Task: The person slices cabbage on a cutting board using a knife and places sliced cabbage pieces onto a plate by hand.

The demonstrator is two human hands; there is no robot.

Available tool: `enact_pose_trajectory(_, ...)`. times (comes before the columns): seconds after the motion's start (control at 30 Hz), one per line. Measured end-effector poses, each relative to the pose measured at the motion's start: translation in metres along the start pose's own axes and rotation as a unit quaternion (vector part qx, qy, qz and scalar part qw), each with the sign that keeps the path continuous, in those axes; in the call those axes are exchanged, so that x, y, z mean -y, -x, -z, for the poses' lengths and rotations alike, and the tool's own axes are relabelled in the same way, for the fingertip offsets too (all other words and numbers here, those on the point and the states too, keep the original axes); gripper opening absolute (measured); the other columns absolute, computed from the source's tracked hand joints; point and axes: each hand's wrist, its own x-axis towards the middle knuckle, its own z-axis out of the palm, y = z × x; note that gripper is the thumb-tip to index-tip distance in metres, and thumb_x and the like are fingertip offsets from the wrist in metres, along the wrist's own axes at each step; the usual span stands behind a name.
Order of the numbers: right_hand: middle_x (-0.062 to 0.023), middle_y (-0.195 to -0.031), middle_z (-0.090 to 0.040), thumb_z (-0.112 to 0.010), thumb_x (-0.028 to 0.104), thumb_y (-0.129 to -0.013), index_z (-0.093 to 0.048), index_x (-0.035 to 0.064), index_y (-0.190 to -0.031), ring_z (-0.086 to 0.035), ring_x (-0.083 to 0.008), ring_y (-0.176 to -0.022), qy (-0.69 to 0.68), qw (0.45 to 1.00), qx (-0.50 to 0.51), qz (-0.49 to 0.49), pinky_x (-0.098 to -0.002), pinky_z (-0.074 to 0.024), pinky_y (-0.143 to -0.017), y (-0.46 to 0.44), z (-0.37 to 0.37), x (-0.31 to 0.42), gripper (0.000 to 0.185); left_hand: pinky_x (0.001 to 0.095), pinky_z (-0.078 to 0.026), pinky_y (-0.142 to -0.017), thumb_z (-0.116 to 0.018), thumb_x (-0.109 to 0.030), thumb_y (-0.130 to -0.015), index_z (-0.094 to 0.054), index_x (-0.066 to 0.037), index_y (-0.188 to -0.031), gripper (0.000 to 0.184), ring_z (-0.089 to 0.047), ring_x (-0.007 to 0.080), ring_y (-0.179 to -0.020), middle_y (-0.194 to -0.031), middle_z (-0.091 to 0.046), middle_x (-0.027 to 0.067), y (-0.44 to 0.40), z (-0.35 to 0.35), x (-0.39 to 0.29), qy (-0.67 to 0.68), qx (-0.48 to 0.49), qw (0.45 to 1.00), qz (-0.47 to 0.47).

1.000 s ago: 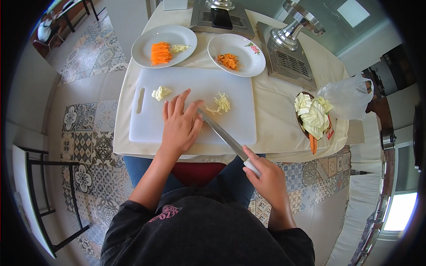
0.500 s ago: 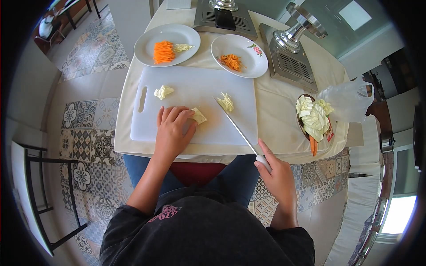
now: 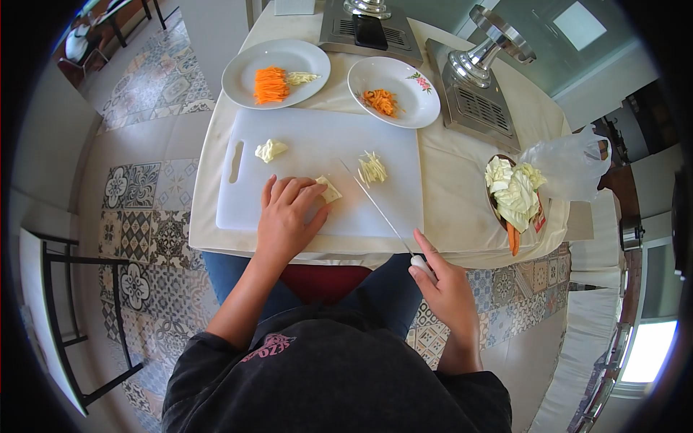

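Observation:
My left hand point(image 3: 289, 219) presses a flat cabbage piece point(image 3: 329, 189) onto the white cutting board point(image 3: 249, 206), its fingertips closed over the piece's left side. In my right hand point(image 3: 449, 290) is the white handle of a knife point(image 3: 381, 213). The blade points up and left over the board, to the right of the cabbage piece and apart from it. A small pile of shredded cabbage point(image 3: 372, 167) lies just beyond the blade. Another crumpled cabbage piece point(image 3: 271, 150) rests near the board's upper left.
Behind the board stand a plate point(image 3: 238, 79) with carrot and cabbage strips and a flowered plate point(image 3: 404, 71) with carrot shreds. Metal stands point(image 3: 476, 108) and a phone point(image 3: 369, 31) are farther back. A bowl of cabbage leaves point(image 3: 516, 193) and a plastic bag point(image 3: 570, 160) sit right.
My left hand has shifted back from the shreds and now holds down a cabbage piece. The knife has moved right, away from the left fingers.

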Motion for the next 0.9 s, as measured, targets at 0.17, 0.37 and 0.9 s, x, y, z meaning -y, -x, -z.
enact_pose_trajectory(0.17,-0.018,-0.074,-0.062,-0.065,0.022,-0.096,-0.047,0.0216,-0.151,-0.057,-0.0338,-0.06,0.016,0.999,-0.024,0.045,-0.0402,-0.0452,-0.061,-0.004,-0.008,-0.005,0.058,0.0531,-0.034,-0.113,-0.078,-0.022,-0.083,-0.07,-0.014,-0.112,0.031,-0.058,0.024,-0.115,-0.114,-0.065,0.0015,0.001,-0.001,0.001,-0.01,0.009,1.0,0.004)
enact_pose_trajectory(0.37,-0.019,-0.082,-0.066,-0.063,0.021,-0.097,-0.046,0.0217,-0.152,-0.065,-0.0382,-0.072,-0.002,0.997,0.012,0.07,-0.0429,-0.0491,-0.066,-0.008,-0.013,0.0,0.058,0.0531,-0.035,-0.112,-0.077,-0.022,-0.083,-0.071,-0.014,-0.11,0.029,-0.058,0.024,-0.115,-0.115,-0.065,0.0009,0.001,-0.003,0.002,-0.019,0.007,1.0,0.001)
enact_pose_trajectory(0.9,-0.0187,-0.087,-0.068,-0.055,0.016,-0.101,-0.045,0.0209,-0.152,-0.066,-0.0381,-0.078,-0.024,0.998,0.042,0.037,-0.0447,-0.0509,-0.07,-0.008,-0.015,0.008,0.052,0.0517,-0.036,-0.112,-0.074,-0.021,-0.085,-0.07,-0.013,-0.113,0.03,-0.058,0.0234,-0.115,-0.116,-0.066,0.0007,-0.001,-0.002,0.001,-0.019,0.007,1.0,-0.002)
